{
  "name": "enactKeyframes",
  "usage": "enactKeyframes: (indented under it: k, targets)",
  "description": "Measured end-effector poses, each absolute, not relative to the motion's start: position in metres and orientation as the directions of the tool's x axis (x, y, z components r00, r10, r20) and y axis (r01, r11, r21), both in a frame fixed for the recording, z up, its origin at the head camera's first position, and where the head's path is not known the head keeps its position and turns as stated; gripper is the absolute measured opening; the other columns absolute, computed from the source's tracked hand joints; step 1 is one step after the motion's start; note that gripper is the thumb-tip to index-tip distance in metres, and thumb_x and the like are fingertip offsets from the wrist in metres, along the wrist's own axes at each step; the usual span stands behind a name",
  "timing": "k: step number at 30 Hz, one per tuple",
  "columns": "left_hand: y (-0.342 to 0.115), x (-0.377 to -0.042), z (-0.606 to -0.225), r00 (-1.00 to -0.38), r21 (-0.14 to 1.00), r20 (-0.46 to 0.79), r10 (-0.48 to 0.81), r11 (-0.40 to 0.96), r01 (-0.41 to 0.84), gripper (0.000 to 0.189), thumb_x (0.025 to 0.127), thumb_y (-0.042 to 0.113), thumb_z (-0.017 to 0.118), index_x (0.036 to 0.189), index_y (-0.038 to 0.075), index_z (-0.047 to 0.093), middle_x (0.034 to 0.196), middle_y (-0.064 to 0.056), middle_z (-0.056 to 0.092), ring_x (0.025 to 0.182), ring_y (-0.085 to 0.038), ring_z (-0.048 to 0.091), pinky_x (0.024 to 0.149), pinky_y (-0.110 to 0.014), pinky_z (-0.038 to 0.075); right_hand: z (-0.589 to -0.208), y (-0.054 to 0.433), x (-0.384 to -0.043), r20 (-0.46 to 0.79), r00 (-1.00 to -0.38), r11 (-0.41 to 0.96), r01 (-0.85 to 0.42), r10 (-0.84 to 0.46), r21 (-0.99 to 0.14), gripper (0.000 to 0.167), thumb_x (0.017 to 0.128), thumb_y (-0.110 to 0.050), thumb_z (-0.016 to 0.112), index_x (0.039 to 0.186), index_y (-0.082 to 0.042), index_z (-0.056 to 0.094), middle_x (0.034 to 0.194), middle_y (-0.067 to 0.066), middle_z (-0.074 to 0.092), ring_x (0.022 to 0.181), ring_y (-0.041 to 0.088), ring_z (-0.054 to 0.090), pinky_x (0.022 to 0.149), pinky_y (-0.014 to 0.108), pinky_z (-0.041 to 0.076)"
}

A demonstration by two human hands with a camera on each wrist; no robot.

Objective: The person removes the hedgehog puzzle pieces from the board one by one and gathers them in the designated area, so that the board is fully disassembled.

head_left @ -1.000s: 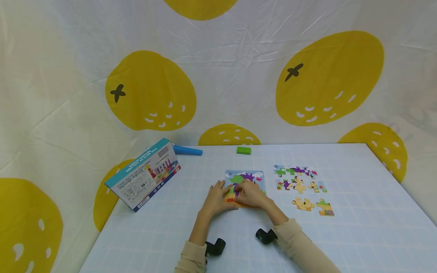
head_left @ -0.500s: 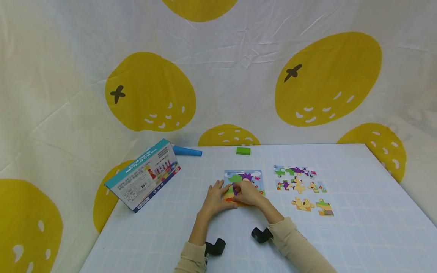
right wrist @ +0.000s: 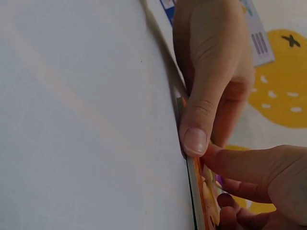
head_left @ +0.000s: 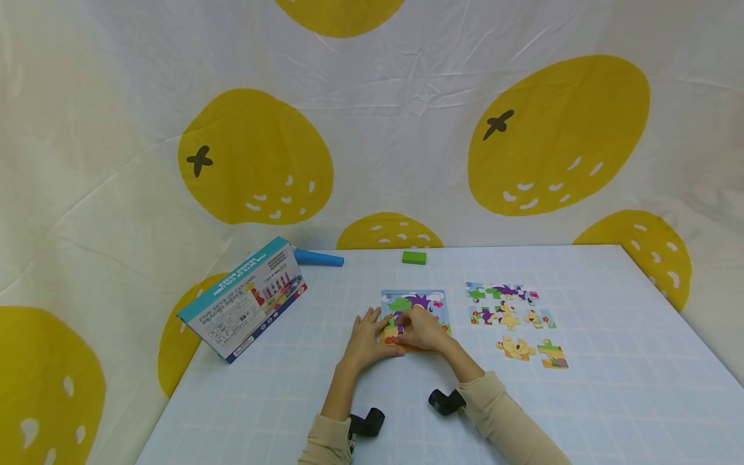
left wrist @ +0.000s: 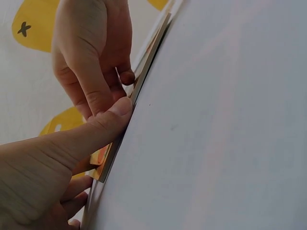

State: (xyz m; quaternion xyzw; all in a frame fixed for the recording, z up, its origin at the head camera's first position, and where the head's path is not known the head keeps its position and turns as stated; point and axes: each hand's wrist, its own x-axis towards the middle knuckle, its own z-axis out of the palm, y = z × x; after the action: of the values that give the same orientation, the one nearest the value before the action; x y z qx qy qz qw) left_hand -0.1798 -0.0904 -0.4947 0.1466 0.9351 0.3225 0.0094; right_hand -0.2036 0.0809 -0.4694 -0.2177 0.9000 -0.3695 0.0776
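A square, brightly printed jigsaw puzzle board [head_left: 438,307] lies flat on the table, showing a purple-haired figure. At its near left corner the left hand [head_left: 364,337] steadies it, thumb straight along the near edge and fingers spread at the left side. My right hand [head_left: 423,329] is low over the board's middle, its bent thumb and index finger pinching a small puzzle piece with purple [right wrist: 219,180] on it. The fingers hide most of that piece. In the left wrist view, the right fingertips are right beside the left thumb [left wrist: 120,108].
Loose puzzle pieces [head_left: 508,316] lie in rows right of the board, with a green-and-orange piece [head_left: 553,355] nearest. A printed box [head_left: 244,300] leans at the left, a blue cone-shaped object [head_left: 318,258] behind it. A green block [head_left: 414,258] sits near the far edge.
The right wrist and forearm have shifted slightly left. Both hands otherwise keep their places on the board, and the loose pieces stay where they were.
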Motion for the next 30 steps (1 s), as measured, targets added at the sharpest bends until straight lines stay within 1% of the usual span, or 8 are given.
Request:
enactKeyframes:
  k: [4,7,12,15,20,22,27,30]
  targets:
    - [-0.090,-0.179,-0.493,-0.958,0.599,0.076,0.275,0.756,0.264,0.081,0.069,0.046,0.080,0.131,0.002,0.054,0.144,-0.021,0.039,0.138,-0.038,0.027,0.112,-0.057,0.015,-0.469,0.082,-0.201,0.016,-0.906,0.607,-0.296,-0.423,-0.738,0.018,0.078,-0.009,0.075,0.089,0.001,0.067,0.081,0.005,0.058,0.073,0.014,0.053,0.063,0.026,0.047]
    - [-0.090,-0.179,-0.493,-0.961,0.600,0.072,0.267,0.758,0.255,0.080,0.069,0.047,0.080,0.131,0.003,0.055,0.144,-0.021,0.039,0.138,-0.038,0.027,0.111,-0.057,0.015,-0.468,0.084,-0.200,0.017,-0.910,0.570,-0.274,-0.414,-0.775,0.012,0.082,-0.007,0.071,0.090,0.001,0.065,0.080,0.004,0.056,0.071,0.013,0.054,0.061,0.023,0.047]
    - [-0.091,-0.179,-0.493,-0.959,0.597,0.090,0.269,0.756,0.268,0.080,0.068,0.048,0.080,0.130,0.004,0.057,0.143,-0.021,0.041,0.137,-0.038,0.029,0.111,-0.058,0.016,-0.469,0.091,-0.198,0.069,-0.910,0.500,-0.286,-0.409,-0.817,0.011,0.084,-0.006,0.068,0.092,0.001,0.065,0.081,0.005,0.060,0.072,0.013,0.057,0.061,0.022,0.048]
    - [-0.091,-0.179,-0.494,-0.955,0.600,0.108,0.275,0.748,0.283,0.080,0.067,0.047,0.081,0.129,0.003,0.057,0.142,-0.021,0.042,0.136,-0.038,0.030,0.111,-0.058,0.017,-0.468,0.099,-0.196,0.095,-0.911,0.473,-0.295,-0.402,-0.830,0.010,0.086,-0.006,0.067,0.093,0.001,0.065,0.080,0.006,0.064,0.071,0.013,0.058,0.060,0.021,0.049]
    - [-0.091,-0.179,-0.496,-0.957,0.601,0.107,0.268,0.750,0.278,0.080,0.066,0.046,0.082,0.128,0.002,0.057,0.142,-0.021,0.043,0.137,-0.037,0.030,0.111,-0.056,0.017,-0.467,0.119,-0.194,0.122,-0.920,0.449,-0.294,-0.373,-0.844,0.012,0.088,-0.008,0.065,0.093,0.002,0.066,0.078,0.006,0.067,0.066,0.012,0.060,0.054,0.022,0.048]
    - [-0.090,-0.179,-0.496,-0.960,0.600,0.101,0.262,0.753,0.269,0.080,0.066,0.046,0.082,0.128,0.002,0.057,0.142,-0.020,0.043,0.137,-0.036,0.029,0.112,-0.055,0.016,-0.467,0.130,-0.192,0.117,-0.929,0.447,-0.277,-0.352,-0.850,0.012,0.088,-0.009,0.065,0.093,0.002,0.066,0.077,0.007,0.067,0.065,0.013,0.060,0.054,0.022,0.048]
    - [-0.089,-0.177,-0.494,-0.960,0.596,0.111,0.255,0.756,0.270,0.080,0.065,0.043,0.084,0.127,0.001,0.058,0.141,-0.022,0.043,0.136,-0.038,0.030,0.111,-0.056,0.017,-0.464,0.163,-0.188,0.092,-0.951,0.487,-0.233,-0.296,-0.842,0.010,0.087,-0.008,0.065,0.092,0.001,0.067,0.076,0.004,0.068,0.067,0.014,0.060,0.061,0.023,0.047]
    - [-0.088,-0.177,-0.493,-0.963,0.601,0.109,0.248,0.755,0.262,0.081,0.064,0.043,0.084,0.127,0.000,0.057,0.141,-0.021,0.043,0.136,-0.038,0.030,0.112,-0.056,0.016,-0.464,0.183,-0.185,0.090,-0.960,0.522,-0.221,-0.265,-0.824,0.010,0.087,-0.009,0.066,0.092,0.000,0.068,0.076,0.003,0.068,0.067,0.013,0.060,0.061,0.023,0.045]
